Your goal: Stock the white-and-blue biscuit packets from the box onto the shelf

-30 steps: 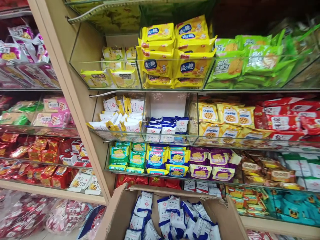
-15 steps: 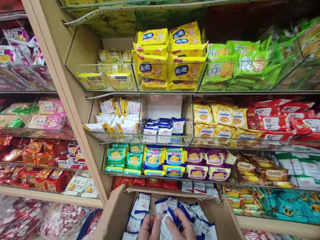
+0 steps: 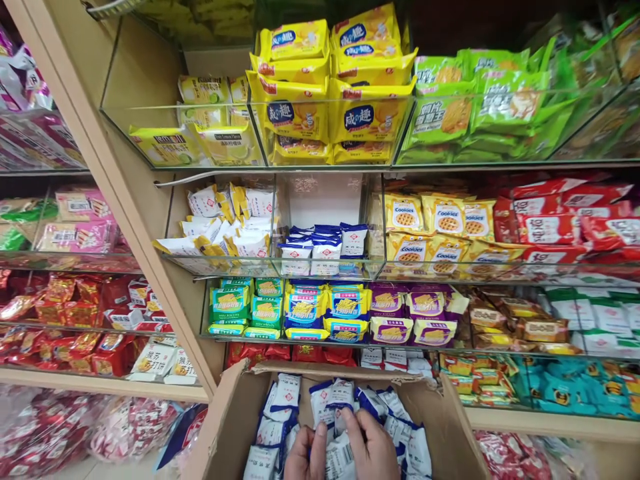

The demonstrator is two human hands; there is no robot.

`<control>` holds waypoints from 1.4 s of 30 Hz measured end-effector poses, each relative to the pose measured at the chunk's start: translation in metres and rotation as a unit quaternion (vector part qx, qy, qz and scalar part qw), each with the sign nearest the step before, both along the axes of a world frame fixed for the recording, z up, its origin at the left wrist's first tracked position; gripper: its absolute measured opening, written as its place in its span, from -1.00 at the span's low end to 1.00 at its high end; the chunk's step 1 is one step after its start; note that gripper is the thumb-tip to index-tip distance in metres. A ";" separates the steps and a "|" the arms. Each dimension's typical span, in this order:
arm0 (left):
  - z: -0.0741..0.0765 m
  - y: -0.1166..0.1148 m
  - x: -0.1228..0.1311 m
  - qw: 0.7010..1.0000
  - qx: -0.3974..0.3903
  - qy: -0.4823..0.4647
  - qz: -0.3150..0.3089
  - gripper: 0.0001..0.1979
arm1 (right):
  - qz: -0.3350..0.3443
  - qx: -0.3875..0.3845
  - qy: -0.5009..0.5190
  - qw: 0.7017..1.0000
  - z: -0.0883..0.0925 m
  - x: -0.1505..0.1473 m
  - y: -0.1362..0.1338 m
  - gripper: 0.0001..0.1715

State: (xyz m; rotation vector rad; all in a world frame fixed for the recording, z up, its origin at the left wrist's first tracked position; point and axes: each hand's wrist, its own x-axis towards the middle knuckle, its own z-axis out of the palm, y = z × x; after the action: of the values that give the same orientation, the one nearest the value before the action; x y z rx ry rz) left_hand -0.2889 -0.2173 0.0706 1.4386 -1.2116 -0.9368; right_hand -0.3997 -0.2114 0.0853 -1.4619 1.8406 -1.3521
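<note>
My left hand [image 3: 306, 455] and my right hand [image 3: 371, 445] are side by side over an open cardboard box [image 3: 227, 427], low in the view. Between them is a small white-and-blue snack packet [image 3: 340, 459], its barcode side facing up. Fingers of both hands are closed on its edges, and part of it is hidden behind them. Around the hands in the box lie several more white-and-blue packets [image 3: 286, 392], loosely piled. Packets of the same look [image 3: 327, 251] stand in a clear shelf bin straight ahead, with bare back wall showing above them.
White-and-yellow packets [image 3: 250, 240] fill the bin to the left, and yellow cookie packets [image 3: 447, 217] the one to the right. Large yellow packs [image 3: 373, 123] sit on the shelf above. Green, blue and purple biscuit packs [image 3: 327, 310] line the shelf below. A wooden upright [image 3: 120, 193] divides the shelving.
The packet between my hands now shows its barcode side. My hands have shifted slightly, and the shelves appear a little closer and higher in view.
</note>
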 end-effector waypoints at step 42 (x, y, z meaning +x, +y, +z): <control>0.040 0.013 0.009 0.841 0.286 0.392 -0.238 -0.81 | 0.121 0.070 -0.267 0.954 -0.001 -0.016 0.014 -0.57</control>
State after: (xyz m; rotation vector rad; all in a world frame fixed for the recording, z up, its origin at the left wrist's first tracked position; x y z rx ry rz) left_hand -0.2803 -0.2043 0.1101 0.9615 -0.6654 -2.1212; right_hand -0.4156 -0.1978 0.0843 -1.0692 1.3344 -1.3013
